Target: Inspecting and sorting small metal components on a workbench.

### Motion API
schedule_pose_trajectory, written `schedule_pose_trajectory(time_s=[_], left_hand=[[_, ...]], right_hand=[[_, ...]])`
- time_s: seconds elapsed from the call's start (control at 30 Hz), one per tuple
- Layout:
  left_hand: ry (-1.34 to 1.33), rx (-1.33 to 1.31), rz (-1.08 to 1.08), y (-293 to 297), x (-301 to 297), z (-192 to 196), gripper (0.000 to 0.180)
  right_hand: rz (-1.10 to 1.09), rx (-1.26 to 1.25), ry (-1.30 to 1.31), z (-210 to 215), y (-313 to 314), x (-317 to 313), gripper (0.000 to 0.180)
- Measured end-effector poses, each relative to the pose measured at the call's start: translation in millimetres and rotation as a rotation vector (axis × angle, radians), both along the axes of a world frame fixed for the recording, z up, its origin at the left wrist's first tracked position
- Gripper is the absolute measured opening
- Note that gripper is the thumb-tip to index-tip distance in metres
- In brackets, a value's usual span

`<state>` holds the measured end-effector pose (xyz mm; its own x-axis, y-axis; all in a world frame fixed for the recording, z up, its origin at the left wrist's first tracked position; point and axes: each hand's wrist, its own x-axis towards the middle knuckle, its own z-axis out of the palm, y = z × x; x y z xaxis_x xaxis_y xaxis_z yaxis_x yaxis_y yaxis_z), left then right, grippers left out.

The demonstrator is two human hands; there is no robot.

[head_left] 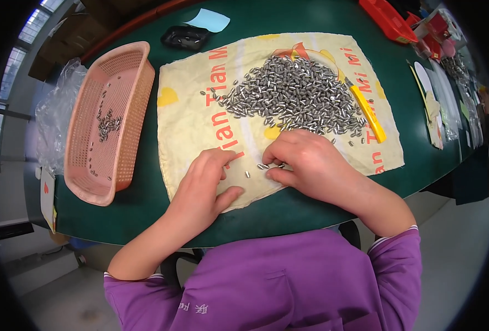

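Small metal pieces (297, 91), grey, shiny, short and rounded like pellets, sit in a broad loose pile on a cream cloth (186, 127), toward the far edge of the desk (244, 223). Strays at pile's left and lower right; a single one lies between the hands, nearer the desk's near edge. Cloth: woven, slightly wrinkled, red lettering, yellow patches, frayed borders; one corner reaches toward the near edge.

Pink basket (137, 127) near the desk's left end: long, rounded corners, plastic, perforated walls. Inside: a small clump of the same pieces mid-floor, a few scattered toward both ends. Clear plastic bag (57, 118), crumpled, just beside it on the left. Black tray (178, 37), shallow and glossy, at the far edge; contents too small to tell. Light blue sheet (210, 20) beside it, flat. Red bin (388, 19), hard plastic, by the far right corner.

Yellow cutter (370, 115), slim, on the cloth right of the pile, tip by the pile's edge.

Left hand (203, 179): fingers loosely bent, thumb apart, nothing visible in it, over the cloth near the near edge. Right hand (297, 160): thumb and forefinger curled in at a few pieces; can't tell whether gripped or only touched.
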<state>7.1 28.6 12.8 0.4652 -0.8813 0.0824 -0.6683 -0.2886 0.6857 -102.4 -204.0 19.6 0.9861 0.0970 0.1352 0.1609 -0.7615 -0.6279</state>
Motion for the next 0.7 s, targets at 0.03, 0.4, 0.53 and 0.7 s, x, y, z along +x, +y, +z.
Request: schedule_pose_trajectory(time_s=[0.03, 0.4, 0.53, 0.7], left_hand=[[0.002, 0.011, -0.004, 4, 1, 0, 0.064], [-0.041, 0.052, -0.001, -14, -2, 17, 0.032], [-0.118, 0.054, -0.003, -24, -3, 12, 0.028], [-0.043, 0.020, 0.016, -24, -3, 7, 0.025]], right_hand=[[0.000, 0.002, 0.003, 0, 0, 0, 0.019], [-0.015, -0.062, -0.075, -1, 2, 1, 0.013], [0.030, -0.011, -0.132, -4, 4, 4, 0.014], [0.076, -0.029, -0.186, -10, 8, 5, 0.016]])
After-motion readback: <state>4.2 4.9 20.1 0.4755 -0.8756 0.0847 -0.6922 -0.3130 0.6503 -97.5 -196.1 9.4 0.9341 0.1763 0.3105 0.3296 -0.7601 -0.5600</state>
